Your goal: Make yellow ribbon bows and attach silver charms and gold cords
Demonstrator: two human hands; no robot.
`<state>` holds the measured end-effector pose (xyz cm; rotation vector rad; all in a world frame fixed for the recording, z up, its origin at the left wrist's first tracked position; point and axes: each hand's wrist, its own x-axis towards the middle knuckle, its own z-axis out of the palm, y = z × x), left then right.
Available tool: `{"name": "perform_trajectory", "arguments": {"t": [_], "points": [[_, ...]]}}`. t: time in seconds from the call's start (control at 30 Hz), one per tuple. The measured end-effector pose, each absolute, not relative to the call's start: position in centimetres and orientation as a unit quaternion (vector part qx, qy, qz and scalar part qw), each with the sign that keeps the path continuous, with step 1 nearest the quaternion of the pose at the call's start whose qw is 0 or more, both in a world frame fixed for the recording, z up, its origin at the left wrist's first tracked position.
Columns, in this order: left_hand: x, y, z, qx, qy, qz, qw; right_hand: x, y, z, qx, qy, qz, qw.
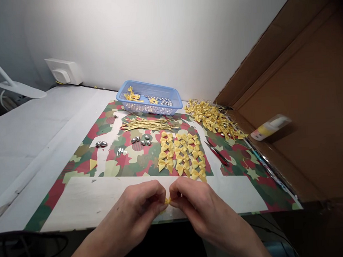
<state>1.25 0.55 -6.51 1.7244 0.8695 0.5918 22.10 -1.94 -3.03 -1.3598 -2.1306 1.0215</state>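
My left hand and my right hand meet at the table's front edge, fingertips pinched on a small yellow ribbon bow. Most of that bow is hidden by my fingers. Just beyond my hands, yellow bows lie in three columns on the camouflage-patterned mat. Several silver beads rest left of the bows, and more silver beads sit farther left. Behind them is a bundle of gold cords.
A blue basket at the back holds yellow bows and silver beads. Right of it is a heap of corded yellow bows. Red-handled snips lie at right, near a bottle by the cardboard wall. A yellow ribbon scrap lies left.
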Motion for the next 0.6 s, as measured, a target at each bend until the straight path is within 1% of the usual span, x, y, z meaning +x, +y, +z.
{"name": "perform_trajectory", "arguments": {"t": [0.3,0.6], "points": [[0.84,0.47,-6.79,0.674,0.364,0.278,0.579,22.26,-2.19,-2.88,-0.511,-0.737,0.374,0.234],[1.34,0.35,-7.07,0.709,0.386,0.249,0.536,22.35,-2.13,-3.07,-0.507,-0.773,0.329,0.194]]}}
